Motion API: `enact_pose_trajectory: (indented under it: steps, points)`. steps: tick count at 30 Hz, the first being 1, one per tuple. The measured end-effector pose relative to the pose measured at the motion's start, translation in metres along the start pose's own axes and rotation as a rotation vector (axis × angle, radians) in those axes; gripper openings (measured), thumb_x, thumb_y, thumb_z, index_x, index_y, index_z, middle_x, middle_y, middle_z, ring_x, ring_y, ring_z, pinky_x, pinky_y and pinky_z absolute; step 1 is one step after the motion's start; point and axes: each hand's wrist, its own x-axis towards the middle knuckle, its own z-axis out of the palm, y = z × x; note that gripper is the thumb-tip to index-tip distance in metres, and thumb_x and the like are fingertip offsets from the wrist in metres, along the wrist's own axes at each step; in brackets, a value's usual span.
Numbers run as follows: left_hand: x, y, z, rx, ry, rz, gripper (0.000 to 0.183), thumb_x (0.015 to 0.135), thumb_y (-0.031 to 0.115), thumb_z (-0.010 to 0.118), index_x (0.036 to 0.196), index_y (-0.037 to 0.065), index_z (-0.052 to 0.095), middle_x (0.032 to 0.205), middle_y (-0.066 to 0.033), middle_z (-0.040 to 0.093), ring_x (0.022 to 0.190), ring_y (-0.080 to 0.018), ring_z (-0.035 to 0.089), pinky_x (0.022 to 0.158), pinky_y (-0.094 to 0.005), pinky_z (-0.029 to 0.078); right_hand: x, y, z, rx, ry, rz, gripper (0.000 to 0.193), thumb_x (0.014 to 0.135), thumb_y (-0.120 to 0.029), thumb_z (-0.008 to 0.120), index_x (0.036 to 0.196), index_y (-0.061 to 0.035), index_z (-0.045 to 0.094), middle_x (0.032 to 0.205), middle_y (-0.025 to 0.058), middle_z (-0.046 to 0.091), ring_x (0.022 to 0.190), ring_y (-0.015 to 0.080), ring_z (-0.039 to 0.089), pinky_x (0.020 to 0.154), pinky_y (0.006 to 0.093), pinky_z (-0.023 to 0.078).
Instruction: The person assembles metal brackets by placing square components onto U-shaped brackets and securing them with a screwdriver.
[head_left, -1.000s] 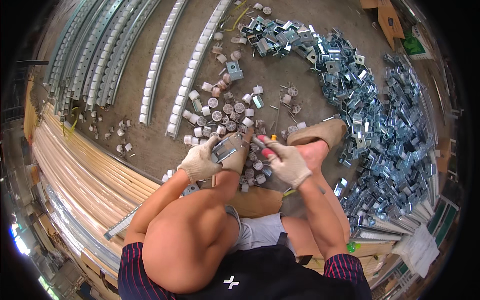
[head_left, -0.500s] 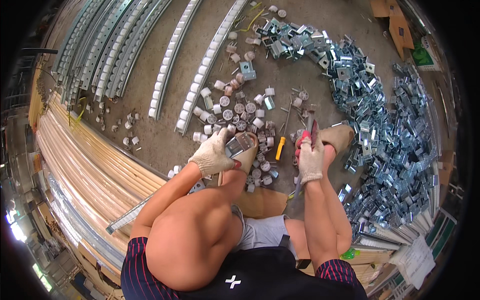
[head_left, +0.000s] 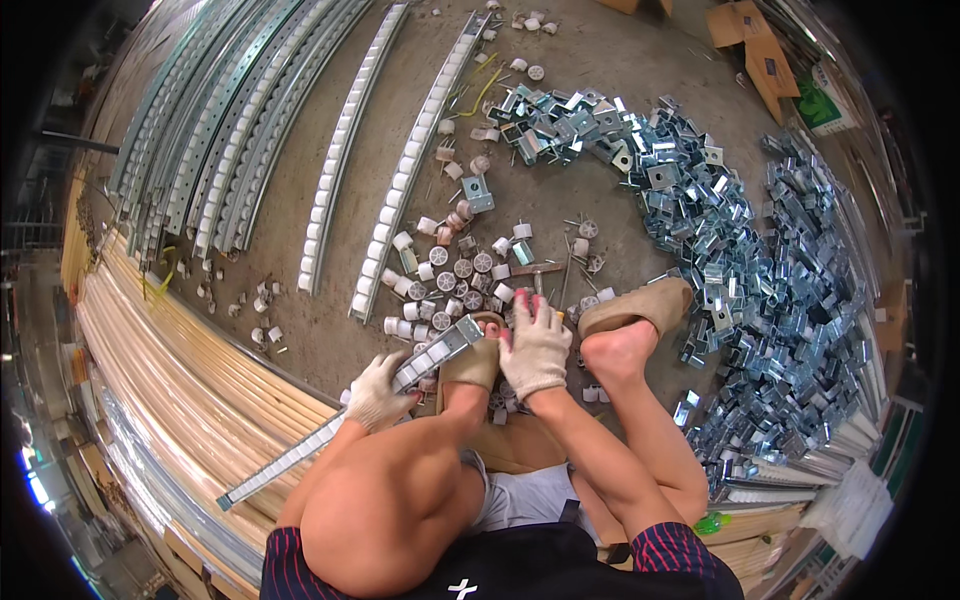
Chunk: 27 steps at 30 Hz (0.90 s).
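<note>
Left of the left hand [head_left: 378,395], a big stack of long pale poles [head_left: 200,330]. Far out to the right of the right hand [head_left: 537,350], a large curvy heap of shiny metal brackets [head_left: 700,230]. Well ahead of the left hand and a bit to its left, a bunch of long metal rails [head_left: 220,130]. Straighter ahead of that hand, two rails with white wheels [head_left: 398,180], apart from each other on the floor. In the left hand, gloved and closed around it, a shorter strip of white wheels [head_left: 435,358], tilted, top end near the toes, low end back beside the arm. Between both hands, a tan sandal [head_left: 467,368]; right of the right hand, another sandal [head_left: 640,305]. Just past the right hand's spread fingers, a hammer [head_left: 537,268]; cannot tell if gripped or let go. Ahead of both hands, lots of little loose wheels [head_left: 438,255], some white, some brownish.
</note>
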Motion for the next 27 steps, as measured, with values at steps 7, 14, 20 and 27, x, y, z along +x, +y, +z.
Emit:
enact_pose_trajectory:
  steps: [7, 14, 20, 27]
  points:
    - [-0.051, -0.08, -0.059, -0.101, -0.288, -0.316, 0.079, 0.073, 0.05, 0.089, 0.138, 0.011, 0.067, 0.116, -0.0154, 0.078, 0.103, -0.0258, 0.075, 0.098, -0.0374, 0.058, 0.022, -0.045, 0.007, 0.049, -0.164, -0.687, 0.068, 0.087, -0.027, 0.073, 0.151, -0.0169, 0.053, 0.153, 0.0169, 0.051, 0.145, 0.04, 0.045, 0.116, 0.0541, 0.038]
    - [-0.018, -0.128, -0.076, 0.042, -0.469, -0.116, 0.082, 0.073, 0.054, 0.086, 0.141, 0.013, 0.066, 0.125, -0.023, 0.073, 0.121, -0.041, 0.067, 0.098, -0.0443, 0.056, 0.033, -0.054, -0.069, -0.192, -0.45, -0.686, 0.022, 0.088, -0.016, 0.069, 0.106, -0.0142, 0.082, 0.104, 0.0112, 0.08, 0.1, 0.0307, 0.077, 0.088, 0.0459, 0.057]
    - [-0.011, 0.136, -0.146, 0.71, -0.339, 0.2, 0.064, 0.082, 0.025, 0.085, 0.14, 0.006, 0.065, 0.122, -0.0181, 0.075, 0.115, -0.0361, 0.07, 0.097, -0.0458, 0.057, 0.001, 0.025, -0.091, 0.359, -0.585, -0.637, 0.049, 0.069, -0.026, 0.08, 0.114, -0.0098, 0.066, 0.099, 0.0202, 0.075, 0.096, 0.0429, 0.072, 0.085, 0.0515, 0.056]
    - [-0.001, 0.224, -0.131, 0.144, -0.014, 0.995, 0.068, 0.067, 0.005, 0.091, 0.131, 0.005, 0.068, 0.13, -0.0198, 0.066, 0.124, -0.0433, 0.061, 0.106, -0.0492, 0.05, -0.149, 0.083, -0.07, 0.669, -0.24, 0.006, 0.062, 0.076, -0.035, 0.081, 0.129, -0.0083, 0.065, 0.095, 0.0218, 0.075, 0.088, 0.041, 0.073, 0.08, 0.0507, 0.056]
